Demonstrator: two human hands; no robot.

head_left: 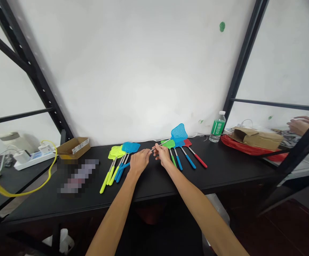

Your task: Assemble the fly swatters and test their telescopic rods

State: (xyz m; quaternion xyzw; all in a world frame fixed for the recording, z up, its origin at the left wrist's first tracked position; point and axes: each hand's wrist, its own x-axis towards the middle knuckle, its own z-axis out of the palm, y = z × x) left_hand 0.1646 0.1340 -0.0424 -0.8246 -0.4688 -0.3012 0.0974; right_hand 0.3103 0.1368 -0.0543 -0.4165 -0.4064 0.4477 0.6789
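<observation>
A blue fly swatter (179, 131) is held up across my body, its mesh head to the upper right. My left hand (139, 160) is closed round its blue handle, whose end sticks out to the left. On the thin metal shaft, the fingers of my right hand (161, 153) are closed. Left of my hands lie several yellow-green fly swatters (116, 152) and blue ones (131, 147), handles toward me. Beside my right hand lie a green fly swatter (168, 143), blue fly swatters (187, 157) and a red fly swatter (197, 154).
An open cardboard box (75, 151) and a power strip (34, 160) with a yellow cable (53, 167) are at the left. A water bottle (217, 127) stands back right. Black rack posts (246, 53) flank the black table (223, 165). Another person's hands (300, 124) show far right.
</observation>
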